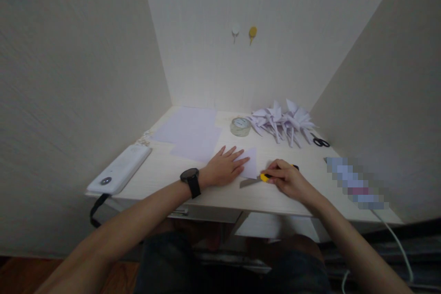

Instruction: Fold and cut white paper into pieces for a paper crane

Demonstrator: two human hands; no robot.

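My left hand (225,166) lies flat with its fingers spread on a small piece of white paper (251,161), covering the paper's left part. Beside the paper's lower right corner, my right hand (284,178) is wrapped round a yellow and black utility knife (265,177). The long blade of the knife points left, close to the near edge of the paper. Whether the blade touches the paper I cannot tell. More sheets of white paper (193,135) lie overlapping behind my left hand.
A roll of clear tape (240,126) stands near a heap of folded paper pieces (280,119). Black-handled scissors (321,141) lie to their right. A white device (120,170) sits at left, a blurred-out object (354,183) at right. Walls enclose the desk (206,195); two hooks (252,33) hang behind.
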